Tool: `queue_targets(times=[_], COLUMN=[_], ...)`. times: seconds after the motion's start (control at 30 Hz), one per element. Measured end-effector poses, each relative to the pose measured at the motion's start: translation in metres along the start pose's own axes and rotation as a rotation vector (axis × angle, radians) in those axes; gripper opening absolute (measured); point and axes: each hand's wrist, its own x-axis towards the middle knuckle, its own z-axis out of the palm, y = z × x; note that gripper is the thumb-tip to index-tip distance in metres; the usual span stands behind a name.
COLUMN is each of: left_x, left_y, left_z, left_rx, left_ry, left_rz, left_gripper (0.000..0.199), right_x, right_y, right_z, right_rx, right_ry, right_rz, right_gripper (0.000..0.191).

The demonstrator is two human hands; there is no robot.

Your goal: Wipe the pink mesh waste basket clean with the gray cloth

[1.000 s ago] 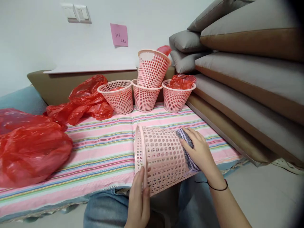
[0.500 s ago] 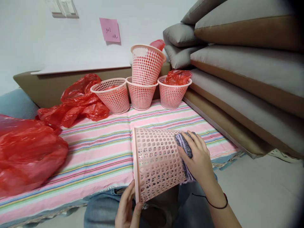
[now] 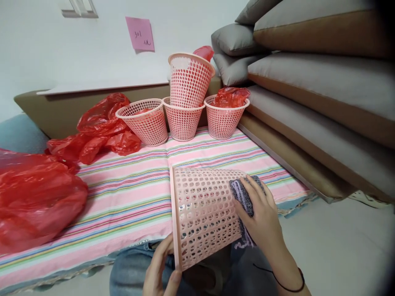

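Observation:
A pink perforated plastic basket (image 3: 206,209) lies on its side over my lap and the bench edge, its rim to the left. My left hand (image 3: 160,267) grips the lower part of that rim, fingers inside and thumb outside. Against the base end on the right, my right hand (image 3: 259,213) presses a grey and lilac cloth (image 3: 243,197), fingers closed over it. Some of the cloth hangs below the hand. The basket's inside is hidden apart from what shows through its holes.
Behind stand several matching baskets (image 3: 183,123), one tilted inside another, with red plastic in them. Red plastic bags (image 3: 40,201) lie on the striped cloth (image 3: 123,201) at left. Stacked grey-brown cushions (image 3: 321,90) rise at right. A pink note (image 3: 140,34) is on the wall.
My right hand and the cloth have shifted slightly right and down around the basket's base. The basket has turned a little, and my left hand still holds its rim. The view has tilted slightly.

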Motion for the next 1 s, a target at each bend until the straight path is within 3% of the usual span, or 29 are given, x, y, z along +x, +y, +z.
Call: queue_targets(times=[0.07, 0.17, 0.37, 0.53, 0.73, 1.0], left_x=[0.011, 0.026, 0.037, 0.031, 0.012, 0.001], left_y=[0.01, 0.031, 0.057, 0.048, 0.023, 0.015], left_z=[0.004, 0.021, 0.052, 0.048, 0.047, 0.051], left_rx=[0.015, -0.031, -0.272, -0.283, -0.387, -0.336], left_ry=[-0.038, 0.001, -0.019, 0.048, 0.124, 0.171], left_rz=[0.014, 0.01, -0.196, -0.267, -0.302, -0.272], left_gripper=[0.052, 0.054, 0.055, 0.061, 0.055, 0.062], right_x=[0.001, -0.001, -0.004, -0.005, -0.004, 0.002], right_y=[0.0, 0.001, 0.003, 0.002, -0.008, -0.065], right_z=[0.001, 0.001, -0.001, 0.001, 0.004, 0.0], right_rx=[0.004, 0.022, 0.028, 0.032, 0.028, 0.07], right_ry=[0.019, 0.033, 0.015, 0.034, 0.044, -0.018], right_rz=[-0.002, -0.002, 0.003, 0.004, -0.021, -0.184], right_gripper=[0.054, 0.055, 0.052, 0.05, 0.049, 0.05])
